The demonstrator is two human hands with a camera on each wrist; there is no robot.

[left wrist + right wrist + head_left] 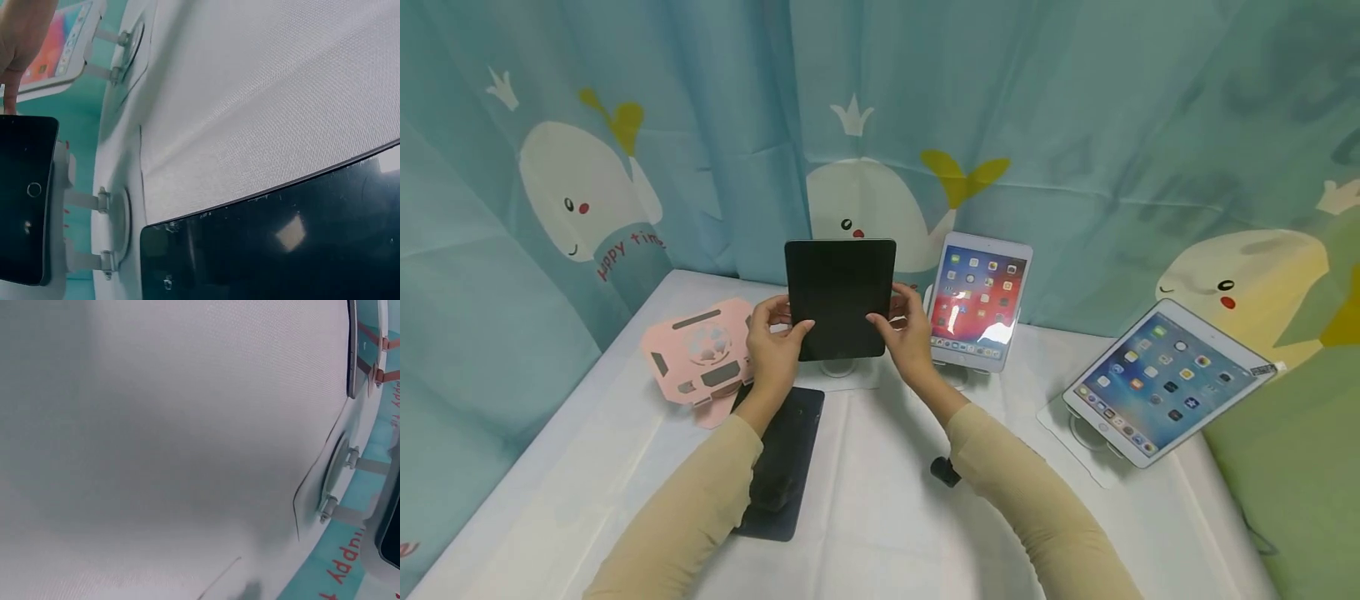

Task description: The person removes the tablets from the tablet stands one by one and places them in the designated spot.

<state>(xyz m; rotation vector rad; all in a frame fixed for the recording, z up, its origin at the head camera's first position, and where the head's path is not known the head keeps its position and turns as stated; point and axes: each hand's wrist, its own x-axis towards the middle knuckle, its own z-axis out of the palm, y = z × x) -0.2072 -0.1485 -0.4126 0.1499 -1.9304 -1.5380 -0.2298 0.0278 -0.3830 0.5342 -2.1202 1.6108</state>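
A black tablet with a dark screen is upright in front of a white stand, whose hinged arms show in the left wrist view. My left hand pinches the tablet's left edge, thumb on the front and fingers behind. At the opposite edge my right hand grips it the same way. In the left wrist view the tablet's round home button faces outward. Whether the tablet's back touches the stand all along cannot be told. The right wrist view catches only a corner of the tablet.
A larger black tablet lies flat beneath my left forearm. Left of it stands a pink holder. White tablets with lit screens lean on stands at the right and far right. A small black object lies by my right sleeve.
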